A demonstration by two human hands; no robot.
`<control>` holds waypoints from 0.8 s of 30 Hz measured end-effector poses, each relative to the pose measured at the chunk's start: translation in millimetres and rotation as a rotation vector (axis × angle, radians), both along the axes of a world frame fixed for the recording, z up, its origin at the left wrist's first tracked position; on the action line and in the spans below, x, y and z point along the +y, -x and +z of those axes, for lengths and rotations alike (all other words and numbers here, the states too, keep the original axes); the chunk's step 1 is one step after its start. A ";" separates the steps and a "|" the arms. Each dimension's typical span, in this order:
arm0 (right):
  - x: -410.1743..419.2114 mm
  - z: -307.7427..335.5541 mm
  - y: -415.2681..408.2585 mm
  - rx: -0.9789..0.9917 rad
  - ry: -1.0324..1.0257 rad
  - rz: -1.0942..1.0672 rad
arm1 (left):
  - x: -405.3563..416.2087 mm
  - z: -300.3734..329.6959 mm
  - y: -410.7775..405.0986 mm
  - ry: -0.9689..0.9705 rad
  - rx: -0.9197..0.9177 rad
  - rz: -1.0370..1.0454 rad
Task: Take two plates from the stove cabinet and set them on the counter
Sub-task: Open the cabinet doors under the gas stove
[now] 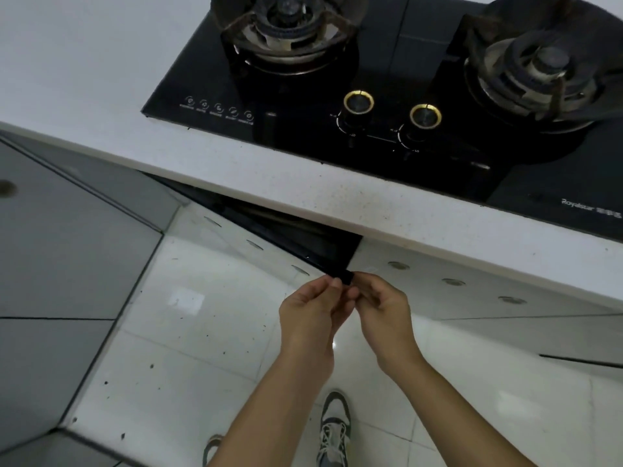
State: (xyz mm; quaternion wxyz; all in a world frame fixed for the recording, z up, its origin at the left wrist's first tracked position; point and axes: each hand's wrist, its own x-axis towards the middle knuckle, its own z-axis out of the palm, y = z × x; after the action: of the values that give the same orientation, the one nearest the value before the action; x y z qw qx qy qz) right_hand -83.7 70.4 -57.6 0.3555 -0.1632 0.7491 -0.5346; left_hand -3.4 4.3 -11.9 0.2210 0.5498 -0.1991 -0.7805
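floor (209,332): glossy white tiles, dark specks scattered, bright light reflections on the surface. grey floor tiles (50,264) adjoin at left. black glass gas hob (387,156) with two burners and two gold-ringed knobs (358,102) is set into the white speckled tabletop (303,190).

Worktop (303,183): I read it as pale speckled stone, matt and faintly grainy along its front edge.
Hob (387,79): glossy black glass — it mirrors the room, and I see white printed marks near its front edge.
Knobs (358,102): black, each with a shiny brass-coloured ring.
Pan supports (286,25): dull dark metal, rough-looking, I'd say worn.
Cabinet doors (236,315): smooth white gloss — I catch light reflected in them, plus dark specks.
Shoe (333,429): cloth-like upper with white laces.
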 end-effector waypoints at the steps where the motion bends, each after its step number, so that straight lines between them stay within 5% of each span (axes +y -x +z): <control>1: 0.5 -0.2 -3.2 0.001 0.001 -0.005 | 0.2 -0.2 -2.6 -0.003 -0.002 -0.004; 24: 17.7 2.0 -214.3 -0.085 0.008 -0.220 | 3.5 -4.1 -186.3 0.134 -0.088 -0.171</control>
State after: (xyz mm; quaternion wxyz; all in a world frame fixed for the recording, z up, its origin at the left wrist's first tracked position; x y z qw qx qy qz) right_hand 130.6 88.1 -55.6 0.3253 -0.0585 0.7447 -0.5798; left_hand 182.8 7.8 -16.1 0.1810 0.5484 -0.3067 -0.7566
